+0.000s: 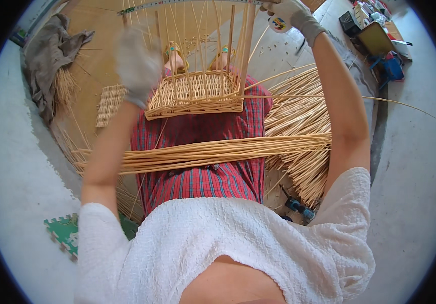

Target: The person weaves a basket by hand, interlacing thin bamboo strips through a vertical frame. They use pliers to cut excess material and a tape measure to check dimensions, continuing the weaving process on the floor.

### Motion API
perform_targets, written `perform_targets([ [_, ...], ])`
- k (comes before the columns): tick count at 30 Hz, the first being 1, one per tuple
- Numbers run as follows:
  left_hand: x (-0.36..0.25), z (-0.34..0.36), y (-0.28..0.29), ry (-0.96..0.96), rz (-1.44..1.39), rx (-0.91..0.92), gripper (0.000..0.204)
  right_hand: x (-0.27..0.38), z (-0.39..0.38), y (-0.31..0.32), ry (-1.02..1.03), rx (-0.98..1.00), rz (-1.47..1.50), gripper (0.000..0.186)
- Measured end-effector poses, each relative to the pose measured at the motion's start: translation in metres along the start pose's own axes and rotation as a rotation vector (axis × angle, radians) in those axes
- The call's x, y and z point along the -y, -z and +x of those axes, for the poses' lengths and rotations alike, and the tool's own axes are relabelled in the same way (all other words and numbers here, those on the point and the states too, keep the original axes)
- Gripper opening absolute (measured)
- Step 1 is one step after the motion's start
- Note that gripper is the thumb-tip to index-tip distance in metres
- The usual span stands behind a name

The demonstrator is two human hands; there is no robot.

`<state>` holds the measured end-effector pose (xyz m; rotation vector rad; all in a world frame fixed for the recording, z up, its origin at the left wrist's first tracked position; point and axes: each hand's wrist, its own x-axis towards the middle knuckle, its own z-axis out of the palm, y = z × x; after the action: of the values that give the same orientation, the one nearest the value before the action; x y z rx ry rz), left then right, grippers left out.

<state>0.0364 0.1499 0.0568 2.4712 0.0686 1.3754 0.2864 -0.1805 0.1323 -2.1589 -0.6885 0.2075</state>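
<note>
A partly woven wicker basket (197,91) rests at my knees, with tall upright stakes rising from its base. Across the top of the stakes stretches a pale measuring tape (187,2). My right hand (294,14), in a light work glove, grips the tape measure at the upper right; its round white case (279,24) with a coloured picture shows below the fingers. My left hand (139,63), gloved too, is raised beside the basket's left side. Motion smears its fingers, so their pose is unclear.
A bundle of wicker rods (202,153) lies across my lap. More rods (304,121) are heaped at the right, near a blue-black power tool (299,207). On the left are a woven piece (110,104), a grey cloth (56,55) and a green foam mat (65,233).
</note>
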Motion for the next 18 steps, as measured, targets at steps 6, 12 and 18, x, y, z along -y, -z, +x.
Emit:
perform_targets([
  [6, -0.112, -0.173, -0.066, -0.423, 0.012, 0.586, 0.081, 0.032, -0.002, -0.019, -0.026, 0.013, -0.195, 0.036],
  [12, -0.108, -0.176, -0.101, -0.394, -0.151, 0.644, 0.087, 0.003, -0.022, -0.022, 0.016, 0.009, -0.112, 0.058],
  [18, -0.091, -0.167, -0.09, -0.347, -0.224, 0.752, 0.099, 0.033, -0.228, -0.188, 0.124, 0.156, -0.141, 0.075],
])
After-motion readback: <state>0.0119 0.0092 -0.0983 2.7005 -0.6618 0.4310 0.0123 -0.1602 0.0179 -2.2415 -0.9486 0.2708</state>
